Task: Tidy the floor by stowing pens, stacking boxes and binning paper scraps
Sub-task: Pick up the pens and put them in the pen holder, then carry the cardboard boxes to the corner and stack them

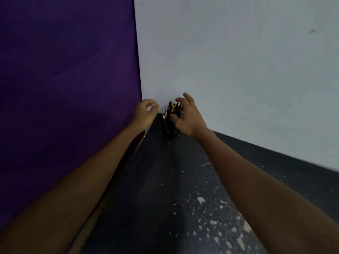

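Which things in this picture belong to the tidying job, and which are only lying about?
Belong to the job:
- pens, upright in the corner
- pen holder
- right hand, at the pens' tops
- left hand, holding nothing

Only there:
- purple wall
- white wall
- floor
- pale flecks: scraps or marks, unclear

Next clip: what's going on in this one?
A person reaches both bare arms into the corner where a purple wall meets a pale wall. A dark holder full of pens stands there on the dark floor. The right hand arches over the pen tops, thumb by the holder; whether it grips is unclear. The left hand hovers beside it, loosely curled, holding nothing. Pale flecks dot the floor nearer the camera.
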`<state>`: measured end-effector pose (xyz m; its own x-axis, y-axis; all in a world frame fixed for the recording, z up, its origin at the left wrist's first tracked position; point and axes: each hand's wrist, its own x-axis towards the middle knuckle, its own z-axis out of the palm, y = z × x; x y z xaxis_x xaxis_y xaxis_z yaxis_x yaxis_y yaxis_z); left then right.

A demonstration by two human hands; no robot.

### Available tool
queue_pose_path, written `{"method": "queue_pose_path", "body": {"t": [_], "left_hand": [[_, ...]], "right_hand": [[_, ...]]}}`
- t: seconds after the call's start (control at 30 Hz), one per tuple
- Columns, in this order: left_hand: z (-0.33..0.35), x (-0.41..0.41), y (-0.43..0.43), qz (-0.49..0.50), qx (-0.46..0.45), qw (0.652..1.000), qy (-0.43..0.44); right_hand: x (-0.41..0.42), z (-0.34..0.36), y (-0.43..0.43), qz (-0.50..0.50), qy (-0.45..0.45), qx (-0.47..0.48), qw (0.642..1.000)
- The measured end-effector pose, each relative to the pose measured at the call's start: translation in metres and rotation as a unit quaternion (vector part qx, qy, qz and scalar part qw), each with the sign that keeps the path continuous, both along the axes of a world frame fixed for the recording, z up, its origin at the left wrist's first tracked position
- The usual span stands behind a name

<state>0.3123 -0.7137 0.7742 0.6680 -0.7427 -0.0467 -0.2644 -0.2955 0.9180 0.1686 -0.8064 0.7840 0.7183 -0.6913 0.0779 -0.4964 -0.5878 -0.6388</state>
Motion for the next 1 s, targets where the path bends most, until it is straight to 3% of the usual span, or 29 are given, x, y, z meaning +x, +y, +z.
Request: {"method": "queue_pose_path", "body": {"t": [0.2,0.5,1.0], "left_hand": [[0.023,-0.04,0.066,0.043,0.053,0.998,0.002],[0.047,-0.119,0.169,0.065,0.105,0.992,0.035],[0.029,-0.206,0.352,0.146,0.104,0.982,0.052]], "right_hand": [[-0.025,0.013,0.038,0.037,-0.048,0.009,0.998],[-0.073,0.017,0.103,0.032,0.044,0.22,0.974],[-0.135,0.016,0.273,0.1,0.051,0.258,0.96]]}}
